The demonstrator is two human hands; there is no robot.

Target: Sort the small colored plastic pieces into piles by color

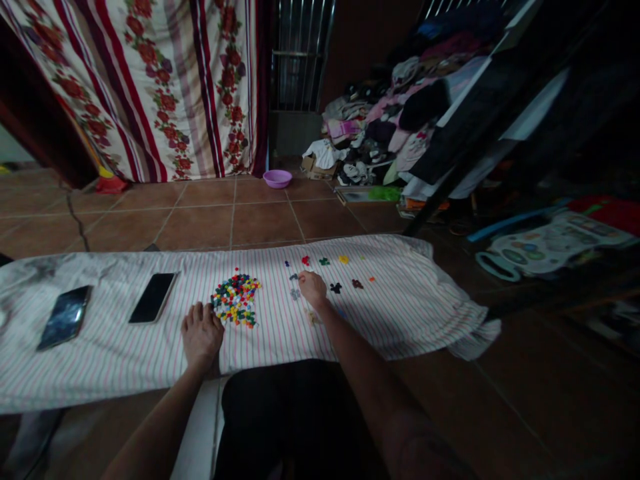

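My left hand (203,333) lies on the striped cloth, fingers stretched out, beside a mixed pile of small coloured pieces (235,300). Right of that pile, my right hand (313,288) is closed in a pinch over small grey pieces (295,293); whatever its fingertips hold is too small to make out. Around it lie little single-colour groups: red pieces (305,261), green pieces (324,261), yellow pieces (343,259), black pieces (335,288), brown pieces (357,284) and beige pieces (313,318). A lone orange piece (371,279) sits farther right.
Two phones, a black one (153,298) and a shinier one (65,318), lie on the striped cloth (400,320) to the left. Beyond are a tiled floor, a purple basin (277,178), a floral curtain (175,87) and a heap of clothes (385,120).
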